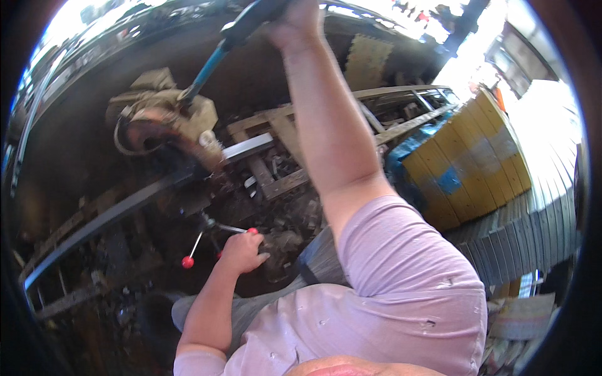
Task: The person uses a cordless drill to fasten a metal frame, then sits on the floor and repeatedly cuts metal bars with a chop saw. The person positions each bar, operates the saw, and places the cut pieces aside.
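My right hand (300, 24) is stretched far forward at the top edge, closed around the dark grip of a blue lever (207, 69). That lever runs down to a dusty cut-off saw (188, 119), whose round, reddish-brown blade guard faces left. Below the saw, my left hand (241, 252) is closed on one spoke of a clamp handle (210, 222) with red ball knobs; its fingers are partly hidden. A long metal bar (103, 216) extends from the left to beneath the saw. On the saw's right side a short bright metal end (248, 147) sticks out.
A wooden frame like a ladder (401, 128) lies beyond the saw. At right stand a stack of yellow-brown boards (467, 163) with blue wrap and a row of grey metal profiles (520, 241). Scraps litter the dark ground. A yellow mat (369, 59) is farther off.
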Action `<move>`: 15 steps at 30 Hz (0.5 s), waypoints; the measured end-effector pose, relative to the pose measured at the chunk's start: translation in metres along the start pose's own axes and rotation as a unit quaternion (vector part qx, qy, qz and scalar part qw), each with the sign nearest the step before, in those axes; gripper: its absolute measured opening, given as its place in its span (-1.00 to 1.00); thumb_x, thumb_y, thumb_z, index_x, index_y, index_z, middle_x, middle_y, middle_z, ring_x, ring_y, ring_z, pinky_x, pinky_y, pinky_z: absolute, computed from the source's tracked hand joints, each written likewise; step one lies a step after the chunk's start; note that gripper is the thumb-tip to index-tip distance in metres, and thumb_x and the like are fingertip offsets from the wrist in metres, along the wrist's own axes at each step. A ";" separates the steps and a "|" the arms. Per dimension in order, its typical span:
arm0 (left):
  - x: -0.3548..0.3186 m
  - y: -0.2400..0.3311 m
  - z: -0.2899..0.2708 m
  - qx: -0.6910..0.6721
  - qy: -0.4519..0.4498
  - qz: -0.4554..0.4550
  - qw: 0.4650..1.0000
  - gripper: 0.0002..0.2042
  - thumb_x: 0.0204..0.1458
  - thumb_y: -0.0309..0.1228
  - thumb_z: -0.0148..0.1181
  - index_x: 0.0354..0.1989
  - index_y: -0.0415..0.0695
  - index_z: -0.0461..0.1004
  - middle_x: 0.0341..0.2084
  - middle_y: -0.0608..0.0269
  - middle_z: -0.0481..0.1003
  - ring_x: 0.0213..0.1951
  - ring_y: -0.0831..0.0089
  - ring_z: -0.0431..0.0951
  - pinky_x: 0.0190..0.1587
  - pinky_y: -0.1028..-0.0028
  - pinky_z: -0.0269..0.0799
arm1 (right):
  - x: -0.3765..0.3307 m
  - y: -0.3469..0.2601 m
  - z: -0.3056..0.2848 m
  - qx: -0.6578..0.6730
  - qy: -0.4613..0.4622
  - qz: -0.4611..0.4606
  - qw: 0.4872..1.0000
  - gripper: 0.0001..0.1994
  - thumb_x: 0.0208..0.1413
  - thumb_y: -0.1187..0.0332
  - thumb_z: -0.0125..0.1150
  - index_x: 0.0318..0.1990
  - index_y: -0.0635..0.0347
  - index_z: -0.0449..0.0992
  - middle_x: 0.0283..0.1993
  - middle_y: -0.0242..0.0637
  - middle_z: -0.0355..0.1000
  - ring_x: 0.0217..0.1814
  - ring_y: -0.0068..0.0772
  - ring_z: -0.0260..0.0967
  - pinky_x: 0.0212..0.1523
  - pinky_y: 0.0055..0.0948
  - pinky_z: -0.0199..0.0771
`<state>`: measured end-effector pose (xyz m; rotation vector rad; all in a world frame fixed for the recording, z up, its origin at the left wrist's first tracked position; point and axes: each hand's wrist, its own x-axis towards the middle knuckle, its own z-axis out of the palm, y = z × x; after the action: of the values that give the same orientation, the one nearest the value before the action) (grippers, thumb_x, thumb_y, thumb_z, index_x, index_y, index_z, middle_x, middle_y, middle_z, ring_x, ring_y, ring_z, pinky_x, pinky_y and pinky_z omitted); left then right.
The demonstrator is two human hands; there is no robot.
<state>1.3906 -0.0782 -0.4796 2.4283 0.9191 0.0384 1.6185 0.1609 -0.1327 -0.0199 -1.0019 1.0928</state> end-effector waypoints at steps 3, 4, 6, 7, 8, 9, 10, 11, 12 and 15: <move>-0.003 0.001 0.002 0.002 0.020 0.003 1.000 -0.63 0.00 -0.07 0.49 -0.17 -0.07 0.65 -0.24 0.06 0.66 -0.09 0.03 0.68 -0.03 0.07 0.60 | -0.004 -0.019 -0.003 0.025 -0.008 0.060 0.998 -0.67 0.47 0.09 0.04 -0.03 0.16 0.58 -0.31 -0.22 0.56 -0.29 -0.15 0.57 -0.17 -0.11 0.66; -0.003 0.000 0.003 0.002 0.017 -0.003 1.000 -0.63 0.01 -0.07 0.49 -0.16 -0.08 0.64 -0.24 0.06 0.65 -0.09 0.04 0.68 -0.03 0.08 0.60 | -0.010 -0.016 0.012 -0.029 -0.008 0.032 0.999 -0.63 0.49 0.07 -0.02 -0.03 0.16 0.59 -0.31 -0.23 0.56 -0.25 -0.15 0.58 -0.13 -0.11 0.64; -0.005 0.001 0.001 0.002 0.012 -0.004 1.000 -0.62 0.01 -0.08 0.49 -0.17 -0.10 0.64 -0.24 0.05 0.65 -0.09 0.03 0.68 -0.03 0.08 0.60 | -0.010 -0.018 0.014 -0.056 0.005 0.018 0.998 -0.58 0.50 0.04 -0.04 0.06 0.21 0.60 -0.27 -0.20 0.59 -0.22 -0.11 0.60 -0.08 -0.11 0.63; -0.004 0.000 0.001 0.001 0.010 -0.003 1.000 -0.62 0.01 -0.08 0.49 -0.17 -0.12 0.64 -0.25 0.04 0.65 -0.10 0.03 0.68 -0.03 0.08 0.60 | -0.009 -0.017 0.011 -0.034 -0.012 0.031 0.999 -0.55 0.51 0.03 -0.06 0.08 0.23 0.59 -0.26 -0.18 0.60 -0.22 -0.07 0.60 -0.09 -0.09 0.64; -0.004 0.000 0.001 0.001 0.012 -0.003 1.000 -0.61 0.01 -0.08 0.48 -0.17 -0.13 0.64 -0.25 0.04 0.65 -0.10 0.02 0.69 -0.03 0.07 0.60 | -0.009 -0.017 0.006 -0.042 -0.012 0.032 0.999 -0.54 0.51 0.02 -0.07 0.07 0.23 0.60 -0.27 -0.18 0.60 -0.22 -0.06 0.60 -0.09 -0.08 0.64; -0.006 0.001 -0.001 0.002 0.014 -0.005 1.000 -0.61 0.01 -0.08 0.48 -0.18 -0.14 0.64 -0.25 0.04 0.65 -0.11 0.02 0.69 -0.03 0.07 0.60 | -0.009 -0.018 0.008 -0.048 -0.013 0.033 0.998 -0.54 0.51 0.01 -0.07 0.06 0.23 0.60 -0.27 -0.18 0.60 -0.22 -0.04 0.60 -0.10 -0.07 0.64; -0.008 0.000 -0.002 0.003 0.017 -0.010 1.000 -0.61 0.01 -0.08 0.48 -0.18 -0.15 0.64 -0.25 0.04 0.65 -0.11 0.01 0.69 -0.03 0.07 0.60 | -0.007 -0.014 0.010 -0.051 -0.014 0.036 0.998 -0.53 0.51 0.01 -0.08 0.05 0.24 0.60 -0.27 -0.17 0.60 -0.22 -0.03 0.61 -0.10 -0.05 0.65; -0.010 -0.002 -0.002 -0.002 0.022 -0.014 1.000 -0.61 0.01 -0.09 0.48 -0.21 -0.16 0.63 -0.25 0.04 0.65 -0.13 0.00 0.69 -0.03 0.06 0.60 | -0.008 -0.011 0.011 -0.041 -0.027 0.041 0.998 -0.52 0.51 -0.01 -0.09 0.06 0.24 0.59 -0.28 -0.17 0.60 -0.22 -0.01 0.61 -0.12 -0.04 0.65; -0.008 -0.002 -0.002 -0.005 0.026 -0.008 1.000 -0.61 0.00 -0.09 0.48 -0.21 -0.17 0.63 -0.26 0.04 0.65 -0.13 0.00 0.69 -0.04 0.06 0.60 | -0.011 -0.015 0.013 -0.042 -0.038 0.041 0.998 -0.51 0.51 -0.02 -0.09 0.07 0.23 0.59 -0.29 -0.17 0.60 -0.22 0.00 0.61 -0.13 -0.03 0.65; -0.006 0.000 -0.004 -0.011 0.024 -0.001 1.000 -0.62 -0.01 -0.10 0.47 -0.23 -0.17 0.61 -0.26 0.04 0.65 -0.14 0.00 0.69 -0.04 0.05 0.60 | -0.012 -0.021 0.012 -0.058 -0.022 0.032 0.998 -0.50 0.52 -0.04 -0.10 0.11 0.23 0.55 -0.29 -0.16 0.59 -0.23 0.04 0.61 -0.15 0.01 0.66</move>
<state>1.3856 -0.0803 -0.4754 2.4167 0.9364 0.1059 1.6249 0.1362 -0.1240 -0.1234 -1.1102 1.0946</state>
